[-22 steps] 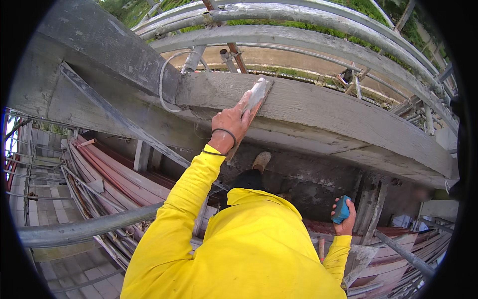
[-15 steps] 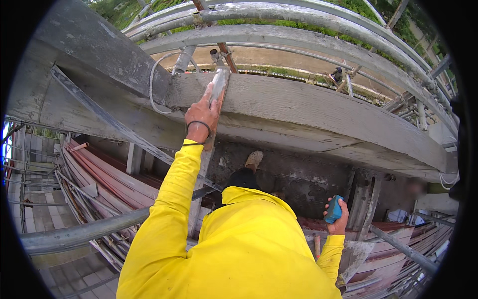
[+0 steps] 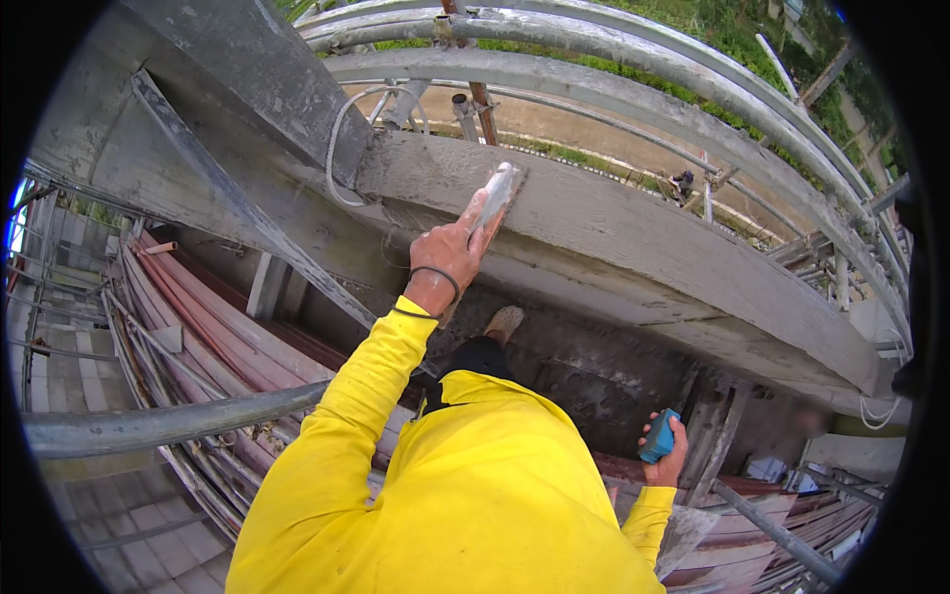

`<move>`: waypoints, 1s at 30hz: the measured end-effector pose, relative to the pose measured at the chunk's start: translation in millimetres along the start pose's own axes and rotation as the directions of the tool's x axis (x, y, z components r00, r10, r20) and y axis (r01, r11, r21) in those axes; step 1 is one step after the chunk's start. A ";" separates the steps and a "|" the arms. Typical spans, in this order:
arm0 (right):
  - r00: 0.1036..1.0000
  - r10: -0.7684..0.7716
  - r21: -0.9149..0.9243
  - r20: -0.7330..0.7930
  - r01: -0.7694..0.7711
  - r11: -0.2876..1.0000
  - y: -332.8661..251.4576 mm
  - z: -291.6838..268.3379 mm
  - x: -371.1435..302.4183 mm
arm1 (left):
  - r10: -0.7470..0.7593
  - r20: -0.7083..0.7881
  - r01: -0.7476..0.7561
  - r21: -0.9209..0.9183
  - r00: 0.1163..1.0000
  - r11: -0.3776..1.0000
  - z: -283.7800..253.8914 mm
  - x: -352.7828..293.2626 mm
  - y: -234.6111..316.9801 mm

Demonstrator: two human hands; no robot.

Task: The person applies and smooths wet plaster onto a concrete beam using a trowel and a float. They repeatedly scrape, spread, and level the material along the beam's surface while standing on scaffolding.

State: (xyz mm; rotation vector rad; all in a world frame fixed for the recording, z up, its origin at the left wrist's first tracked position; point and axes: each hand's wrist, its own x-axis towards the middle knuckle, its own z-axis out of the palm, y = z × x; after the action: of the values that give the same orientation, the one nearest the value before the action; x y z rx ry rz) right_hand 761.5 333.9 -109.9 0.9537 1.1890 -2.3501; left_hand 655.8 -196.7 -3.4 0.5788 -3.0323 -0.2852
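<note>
In the head view, the left hand (image 3: 448,259) had its fingers bent snugly around the pale handle (image 3: 502,186) of a long flat tool (image 3: 503,214). One finger seemed to point along the handle. The flat part was under the fingers, against the grey beam (image 3: 643,233). The tool went across the beam and stuck out past its near edge, maybe so it could touch the whole width at once. The hand was on top, probably so it could press down.

The right hand (image 3: 675,463) was curled around a blue block (image 3: 656,438), with no wide gap. Fingertips poked out at the block's left side, and most of the hand was on its right. The block was well apart from the beam, likely to be out of the way. A white cord (image 3: 331,163) looped down near the beam's left end.
</note>
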 end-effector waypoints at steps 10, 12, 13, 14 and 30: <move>0.998 -0.043 -0.110 0.055 0.049 0.993 -9.4 33.7 12.7 | 0.144 -0.052 -0.148 -0.070 0.988 0.987 6.5 -6.7 8.0; 0.996 -0.052 -0.079 0.067 0.057 0.995 -13.9 39.4 3.1 | 0.142 0.002 -0.142 -0.021 0.990 0.990 -4.4 -15.2 8.1; 0.996 -0.066 -0.075 0.057 0.070 0.995 -15.0 35.2 -0.8 | 0.132 0.015 -0.132 0.013 0.991 0.991 -11.6 -15.9 -6.9; 0.995 -0.079 -0.068 0.054 0.083 0.994 -15.2 30.6 -4.3 | 0.048 0.023 -0.049 0.038 0.999 0.998 -19.6 -12.0 -26.4; 0.995 -0.074 -0.045 -0.061 0.072 0.996 6.4 9.5 -1.6 | 0.013 -0.010 -0.013 0.040 1.000 0.999 -3.6 14.7 8.8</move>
State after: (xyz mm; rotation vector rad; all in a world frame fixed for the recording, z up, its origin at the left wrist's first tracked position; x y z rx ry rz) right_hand 762.3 322.5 -108.4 0.9925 1.3143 -2.3564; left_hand 639.2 -194.7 1.9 0.5610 -3.0372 -0.2216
